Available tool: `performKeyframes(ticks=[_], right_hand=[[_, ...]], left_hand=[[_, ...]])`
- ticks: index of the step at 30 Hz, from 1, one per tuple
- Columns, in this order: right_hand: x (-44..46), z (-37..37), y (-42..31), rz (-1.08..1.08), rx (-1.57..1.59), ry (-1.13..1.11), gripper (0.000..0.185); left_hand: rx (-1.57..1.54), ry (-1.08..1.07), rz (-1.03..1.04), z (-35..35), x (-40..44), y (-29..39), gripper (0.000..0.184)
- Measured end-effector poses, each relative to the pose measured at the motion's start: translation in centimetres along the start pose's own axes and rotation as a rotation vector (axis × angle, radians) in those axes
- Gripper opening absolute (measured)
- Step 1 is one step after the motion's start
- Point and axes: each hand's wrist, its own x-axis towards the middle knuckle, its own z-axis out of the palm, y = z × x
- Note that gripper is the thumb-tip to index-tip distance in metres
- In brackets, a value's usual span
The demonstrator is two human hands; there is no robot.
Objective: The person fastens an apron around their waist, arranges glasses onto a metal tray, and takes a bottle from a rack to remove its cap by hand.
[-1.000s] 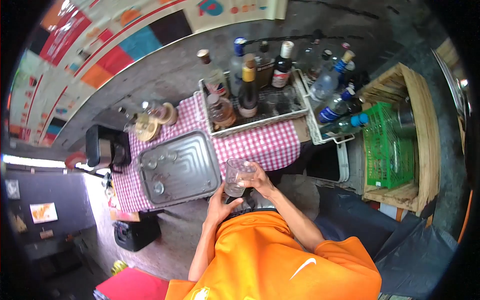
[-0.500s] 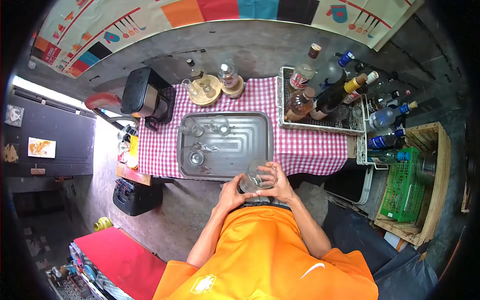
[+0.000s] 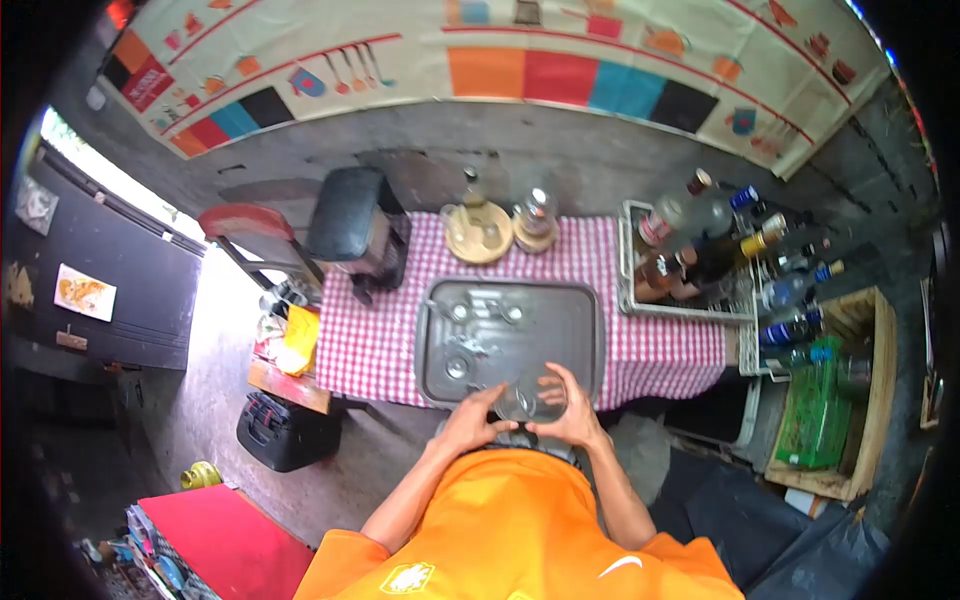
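A clear glass (image 3: 519,401) is held between my two hands at the front edge of the grey tray (image 3: 590,345). My left hand (image 3: 472,418) has its fingers and thumb against the glass's left side. On the right side, my right hand (image 3: 572,408) touches the glass with its thumb low and its fingers curved and partly spread. Several clear glasses stand on the tray: one at the back left (image 3: 459,312), one beside it (image 3: 512,312), and one nearer the front left (image 3: 457,367).
The tray lies on a checkered cloth (image 3: 655,352). A coffee machine (image 3: 358,232) and round wooden stands (image 3: 479,233) are behind it. Bottles fill a white basket (image 3: 690,312) at right, near a wooden crate (image 3: 868,400) holding a green basket (image 3: 815,420).
The view has swung left, so the tray sits farther right than half a second ago and more wall shows. Both hands still hold the glass, now more upright, by the tray's front edge.
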Motion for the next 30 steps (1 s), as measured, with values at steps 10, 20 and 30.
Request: performKeyframes(ticks=[10, 20, 30], right_hand=[[2.5, 5.1, 3.8, 0.098, -0.158, 0.298, 0.104], [4.9, 7.2, 5.3, 0.179, -0.464, 0.273, 0.102], [5.8, 7.6, 4.3, 0.218, -0.44, 0.205, 0.103]], left_hand=[[0.07, 0.112, 0.086, -4.5, -0.5, -4.4, 0.054], [0.447, 0.136, 0.078, -5.7, 0.5, -7.9, 0.067], [0.393, -0.02, 0.077, -5.4, 1.9, -9.8, 0.084]])
